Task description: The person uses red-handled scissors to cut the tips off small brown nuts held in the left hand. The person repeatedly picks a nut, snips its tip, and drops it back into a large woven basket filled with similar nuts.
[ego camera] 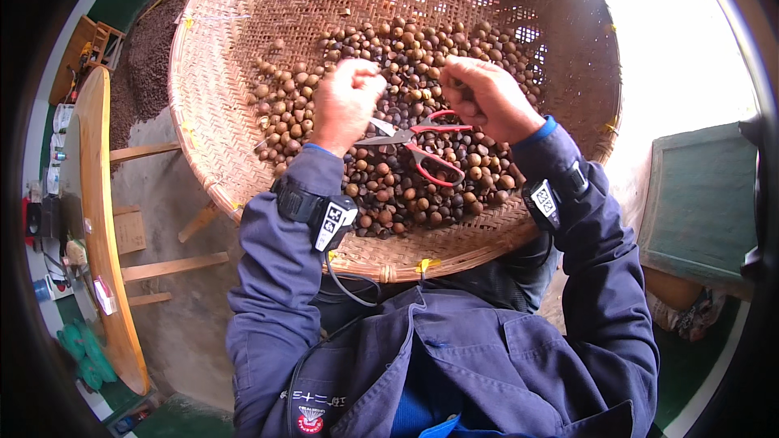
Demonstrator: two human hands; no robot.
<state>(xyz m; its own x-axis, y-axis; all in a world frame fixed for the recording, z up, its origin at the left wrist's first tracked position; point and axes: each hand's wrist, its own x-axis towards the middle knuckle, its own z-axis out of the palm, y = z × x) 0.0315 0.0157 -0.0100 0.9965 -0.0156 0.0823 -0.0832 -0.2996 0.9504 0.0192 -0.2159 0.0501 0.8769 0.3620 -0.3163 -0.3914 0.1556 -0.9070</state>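
A large round woven bamboo tray (213,91) lies before me, bearing a heap of round brown nuts or fruits (426,201), some split, with darker pieces among them. Over the heap's left part, my left hand (350,103) has its fingers curled in. Across from it, my right hand (484,94) is curled too, with something dark at its fingers. Blur and the curled fingers hide whether either hand grips a nut. Scissors with red handles (420,145) rest on the nuts between my hands, blades apart and pointing left, partly behind my left wrist.
At the left stands a wooden table (97,194) with splayed legs. Beyond it, a brown granular heap (152,61) lies on the floor. A green board or panel (700,201) is at the right. Black devices (333,222) are strapped to my forearms, and a cable hangs below the tray's near rim.
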